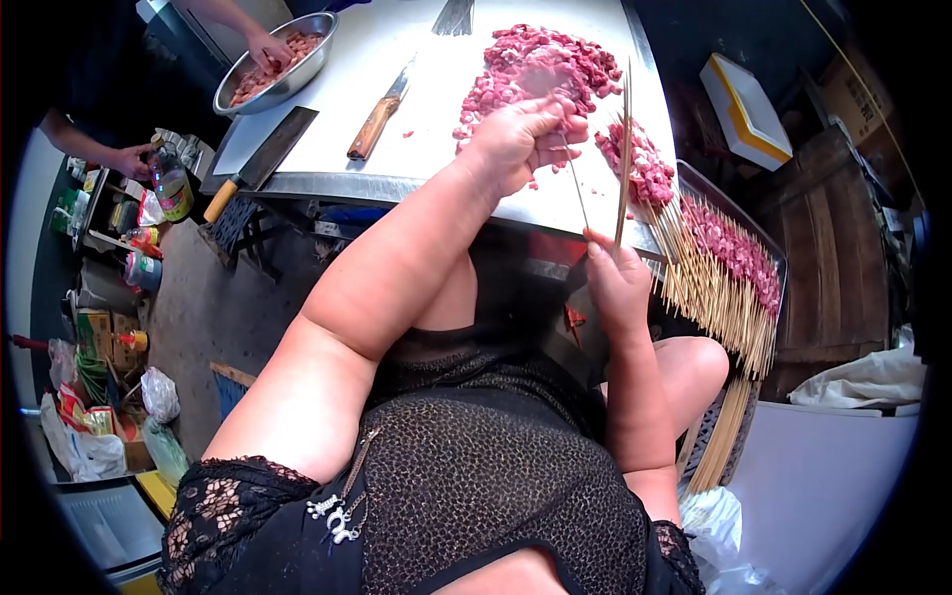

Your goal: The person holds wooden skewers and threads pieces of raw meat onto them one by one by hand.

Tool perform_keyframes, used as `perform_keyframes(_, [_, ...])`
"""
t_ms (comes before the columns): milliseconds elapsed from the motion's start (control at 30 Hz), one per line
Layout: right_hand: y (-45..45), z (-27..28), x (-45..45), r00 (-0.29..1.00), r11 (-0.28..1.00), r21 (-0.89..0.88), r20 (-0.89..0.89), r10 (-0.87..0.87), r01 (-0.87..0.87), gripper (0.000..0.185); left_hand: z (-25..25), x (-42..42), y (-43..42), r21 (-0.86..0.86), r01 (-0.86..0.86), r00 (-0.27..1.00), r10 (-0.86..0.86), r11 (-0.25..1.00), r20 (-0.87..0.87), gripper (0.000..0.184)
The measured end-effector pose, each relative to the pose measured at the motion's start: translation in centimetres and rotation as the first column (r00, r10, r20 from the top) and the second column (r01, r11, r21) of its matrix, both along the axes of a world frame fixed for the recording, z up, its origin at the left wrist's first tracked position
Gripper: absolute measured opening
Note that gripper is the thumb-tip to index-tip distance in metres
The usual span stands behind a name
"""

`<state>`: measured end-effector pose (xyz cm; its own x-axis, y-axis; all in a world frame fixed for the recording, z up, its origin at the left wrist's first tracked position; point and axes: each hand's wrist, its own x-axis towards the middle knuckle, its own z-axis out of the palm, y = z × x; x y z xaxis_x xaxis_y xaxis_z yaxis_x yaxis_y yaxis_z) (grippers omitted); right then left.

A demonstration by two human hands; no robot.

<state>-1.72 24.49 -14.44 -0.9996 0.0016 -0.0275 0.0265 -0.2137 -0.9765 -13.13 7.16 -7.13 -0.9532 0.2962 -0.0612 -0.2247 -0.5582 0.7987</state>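
Observation:
My left hand (pixel 526 139) is closed over the front edge of the table, its fingers curled round the upper end of a thin bamboo skewer (pixel 576 188). Whether a bit of meat is also between those fingers, I cannot tell. Lower and to the right, my right hand (pixel 620 283) pinches that skewer's lower end between thumb and finger. It also grips a bundle of bare skewers (pixel 626 159) that points upward. Cut raw meat (pixel 540 69) lies heaped just beyond my left hand. Several loaded meat skewers (pixel 640 164) rest at the table's right corner.
A tray (pixel 781 268) of meat skewers stands at right, above loose bamboo skewers (pixel 724 436). On the table (pixel 347 149) lie a cleaver (pixel 283 144) and a wooden-handled knife (pixel 382 114). Another person's hand (pixel 268 48) reaches into a metal bowl (pixel 322 59) of meat; the other holds a bottle (pixel 174 188).

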Motion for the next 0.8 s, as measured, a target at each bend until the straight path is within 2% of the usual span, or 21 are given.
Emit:
perform_keyframes(33, [-0.1,0.1,-0.1,1.000,1.000,0.001,0.001,0.006,-0.006,0.022,-0.2,0.2,0.2,-0.005,0.053,0.999,-0.053,0.999,0.001,0.020])
perform_keyframes(100, [-0.4,0.5,-0.3,0.999,0.974,-0.226,0.048,0.024,-0.013,0.022,-0.2,0.8,0.8,-0.018,0.107,0.994,-0.107,0.994,-0.001,0.019])
perform_keyframes(267, [-0.3,1.1,-0.3,1.000,0.967,-0.252,-0.006,-0.021,0.019,0.023,-0.8,2.6,2.4,-0.193,0.152,0.986,-0.163,0.969,-0.042,0.022])
perform_keyframes(367, [-0.1,1.5,-0.3,0.999,0.974,-0.223,0.000,-0.035,0.034,0.022,0.2,2.7,1.3,-0.431,0.235,0.952,-0.295,0.871,-0.078,0.029])
perform_keyframes(400, [-0.1,1.5,-0.4,1.000,0.974,-0.227,0.002,-0.031,0.031,0.022,1.0,1.7,-0.1,-0.754,0.092,0.915,-0.354,0.650,-0.193,0.030])
perform_keyframes(433, [0.1,1.6,-0.5,0.999,0.979,-0.200,-0.012,-0.044,0.041,0.022,1.8,0.9,-1.6,-0.815,-0.111,0.871,-0.339,0.569,-0.355,0.030])
perform_keyframes(467, [0.3,1.6,-0.5,0.998,0.983,-0.173,-0.027,-0.060,0.054,0.022,2.0,-0.7,-3.3,-0.864,-0.258,0.863,-0.299,0.433,-0.407,0.026])
perform_keyframes(500, [0.6,1.7,-0.4,0.998,0.982,-0.179,-0.026,-0.063,0.058,0.022,3.8,-0.4,-5.1,-0.874,-0.301,0.871,-0.262,0.382,-0.415,0.022])
perform_keyframes(533, [1.0,1.8,-0.3,0.998,0.986,-0.163,-0.040,-0.042,0.035,0.022,2.6,-2.4,-7.2,-0.926,-0.346,0.884,-0.278,0.150,-0.375,0.020])
perform_keyframes(567, [1.2,2.0,-0.3,0.998,0.989,-0.148,-0.056,-0.018,0.010,0.022,3.7,-2.1,-8.1,-0.963,-0.266,0.917,-0.297,0.045,-0.267,0.019])
perform_keyframes(600, [1.2,2.0,-0.2,0.999,0.991,-0.132,-0.033,-0.022,0.017,0.022,2.9,-2.4,-9.0,-0.956,-0.290,0.916,-0.304,-0.051,-0.261,0.018])
perform_keyframes(633, [1.3,2.1,-0.1,0.999,0.990,-0.137,-0.037,-0.021,0.016,0.022,2.3,-2.3,-9.2,-0.954,-0.293,0.915,-0.305,-0.056,-0.264,0.018])
perform_keyframes(700, [1.3,2.2,-0.1,0.999,0.991,-0.136,-0.038,0.003,-0.009,0.022,1.0,-2.1,-9.5,-0.913,-0.287,0.904,-0.398,-0.289,-0.159,0.018])
perform_keyframes(800, [1.1,1.4,-0.1,0.999,0.985,-0.171,-0.032,0.020,-0.025,0.022,0.3,-1.9,-10.1,-0.905,-0.324,0.891,-0.412,-0.276,-0.193,0.022])
